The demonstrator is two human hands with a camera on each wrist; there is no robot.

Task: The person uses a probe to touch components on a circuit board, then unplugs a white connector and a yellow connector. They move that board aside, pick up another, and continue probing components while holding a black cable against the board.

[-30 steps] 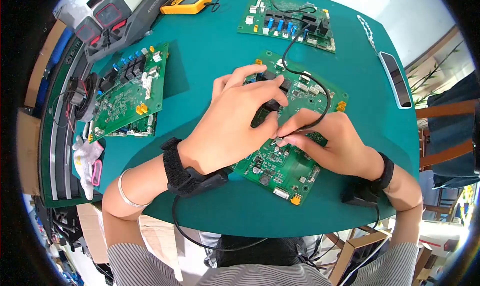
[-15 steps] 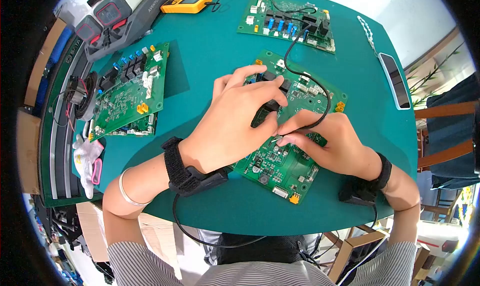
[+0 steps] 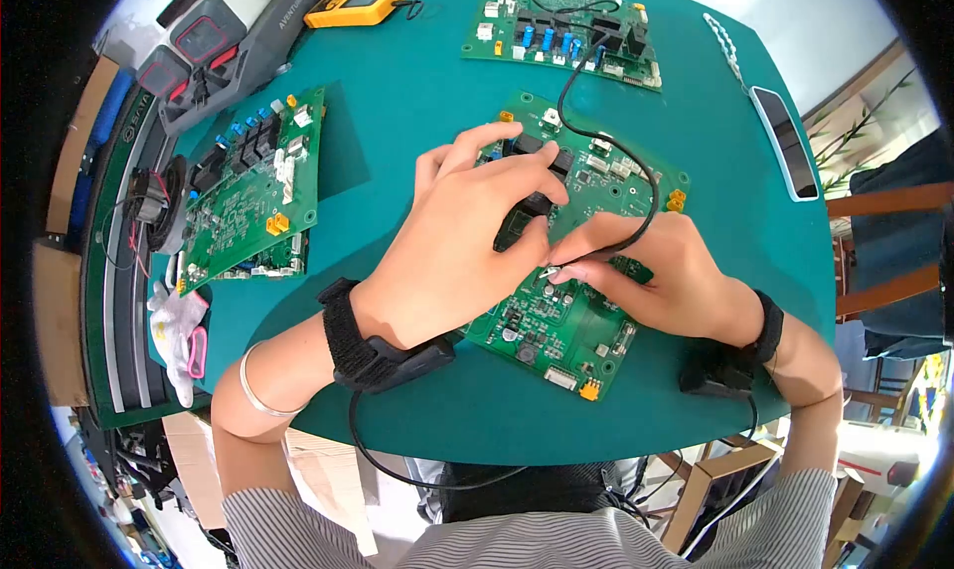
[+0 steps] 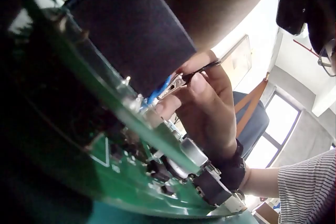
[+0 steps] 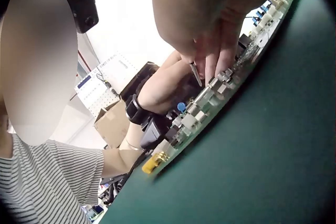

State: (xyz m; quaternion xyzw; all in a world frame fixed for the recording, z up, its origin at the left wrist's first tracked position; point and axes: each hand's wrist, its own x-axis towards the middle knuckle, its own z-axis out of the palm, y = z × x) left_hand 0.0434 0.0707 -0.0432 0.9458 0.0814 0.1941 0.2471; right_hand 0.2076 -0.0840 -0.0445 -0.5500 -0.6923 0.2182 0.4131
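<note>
A green circuit board (image 3: 596, 325) lies aslant on the table under both hands. My left hand (image 3: 462, 236) spans its upper left part, with bent fingers and thumb about the black block components (image 3: 525, 216). A small metal clip (image 4: 172, 85) on a black cable (image 3: 651, 186) is pinched between thumb and forefinger of my right hand (image 3: 676, 281). The clip's tip points down at the small parts in the middle of the board, just by the left thumb. In the right wrist view the metal tip (image 5: 196, 74) shows close over the board's components.
Another circuit board (image 3: 556, 37) lies at the back, with the cable running across it. Stacked boards (image 3: 253, 186) lie at the left, near a white glove (image 3: 177, 335). A yellow meter (image 3: 356, 5) stands at the back left, a phone (image 3: 783, 144) at the right.
The head view has shifted slightly. Both hands keep their places on the board, and the right hand still pinches the clip.
</note>
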